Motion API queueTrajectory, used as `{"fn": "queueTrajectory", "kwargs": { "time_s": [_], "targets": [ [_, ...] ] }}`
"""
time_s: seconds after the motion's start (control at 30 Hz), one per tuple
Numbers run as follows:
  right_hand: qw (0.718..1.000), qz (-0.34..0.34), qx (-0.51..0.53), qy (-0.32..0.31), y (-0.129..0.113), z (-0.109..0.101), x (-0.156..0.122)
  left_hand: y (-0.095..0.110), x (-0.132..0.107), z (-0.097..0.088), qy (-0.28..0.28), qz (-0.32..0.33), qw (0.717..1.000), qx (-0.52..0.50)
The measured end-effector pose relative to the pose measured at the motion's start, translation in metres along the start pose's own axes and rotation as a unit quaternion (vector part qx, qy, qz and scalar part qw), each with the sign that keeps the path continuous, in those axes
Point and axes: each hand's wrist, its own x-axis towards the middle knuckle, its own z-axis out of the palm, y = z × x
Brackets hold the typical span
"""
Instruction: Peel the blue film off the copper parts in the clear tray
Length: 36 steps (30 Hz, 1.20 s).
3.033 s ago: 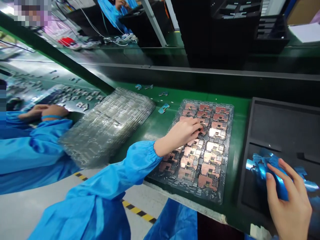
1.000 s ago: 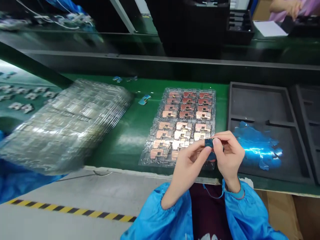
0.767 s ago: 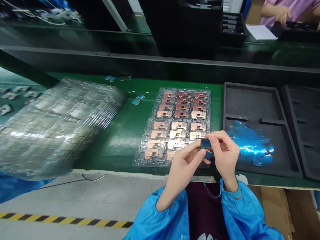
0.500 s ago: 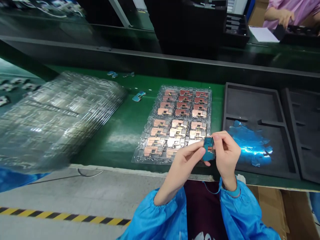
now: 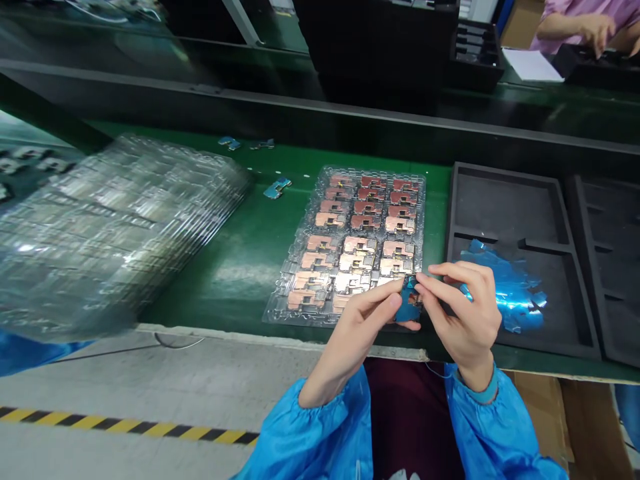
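My left hand (image 5: 367,313) pinches a small circuit board (image 5: 407,308) between thumb and fingers, just over the near right corner of a clear plastic tray (image 5: 280,293). Shiny blue film covers much of the board, and a copper-coloured patch shows near its right edge. At the board's upper right corner, my right hand (image 5: 465,313) has thumb and index finger closed together; whether they grip film or board is hidden. Rows of copper-faced circuit boards (image 5: 357,260) fill the clear tray. Right of my hands, a heap of blue film pieces (image 5: 517,293) lies in a black tray (image 5: 505,200).
A tall stack of clear trays (image 5: 115,227) stands at the left. Several blue-filmed boards (image 5: 277,187) lie loose on the green bench (image 5: 225,267). Another black tray (image 5: 610,253) is at the far right. Across the bench, another person's hand (image 5: 597,33) works over a dark box.
My right hand has shifted slightly right and its fingers have spread somewhat, with the fingertips still at the board's corner. The board, in my left hand, has moved slightly left and tilted.
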Motion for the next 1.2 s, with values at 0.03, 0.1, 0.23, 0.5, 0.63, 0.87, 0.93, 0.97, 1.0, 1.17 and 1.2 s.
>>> {"fn": "queueTrajectory", "kwargs": {
  "time_s": [0.03, 0.1, 0.23, 0.5, 0.63, 0.87, 0.93, 0.97, 1.0, 1.17, 1.2],
  "targets": [
    [1.000, -0.014, -0.013, 0.006, 0.000, -0.001, -0.002, 0.000, 0.000, 0.000, -0.002, 0.001, 1.000, -0.003],
    [0.998, -0.045, -0.040, 0.013, 0.000, -0.002, -0.008, 0.000, -0.001, 0.001, -0.008, -0.001, 1.000, -0.018],
    [0.994, -0.092, -0.060, 0.017, 0.000, -0.003, -0.013, -0.001, -0.003, 0.002, -0.002, -0.024, 0.997, -0.075],
    [0.990, -0.136, 0.015, 0.013, -0.006, 0.001, -0.007, 0.001, 0.007, 0.005, 0.032, -0.039, 0.976, -0.211],
    [0.991, -0.125, 0.056, -0.008, -0.006, -0.002, -0.017, -0.001, 0.010, 0.003, 0.047, -0.035, 0.973, -0.222],
    [0.995, -0.032, 0.091, 0.016, 0.001, -0.013, -0.041, -0.008, 0.018, 0.004, 0.086, -0.015, 0.971, -0.221],
    [0.991, 0.020, 0.074, 0.112, 0.010, -0.014, -0.042, -0.009, 0.021, 0.004, 0.112, -0.001, 0.970, -0.217],
    [0.984, 0.055, 0.038, 0.168, 0.017, -0.016, -0.042, -0.009, 0.022, 0.004, 0.123, 0.009, 0.970, -0.210],
    [0.974, 0.094, -0.013, 0.206, 0.026, -0.018, -0.042, -0.009, 0.022, 0.004, 0.132, 0.019, 0.971, -0.200],
    [0.944, 0.246, -0.214, 0.040, 0.080, -0.034, -0.044, -0.007, 0.022, 0.004, 0.153, 0.045, 0.974, -0.163],
    [0.942, 0.250, -0.222, 0.003, 0.086, -0.036, -0.044, -0.007, 0.022, 0.004, 0.153, 0.045, 0.974, -0.162]
  ]
}}
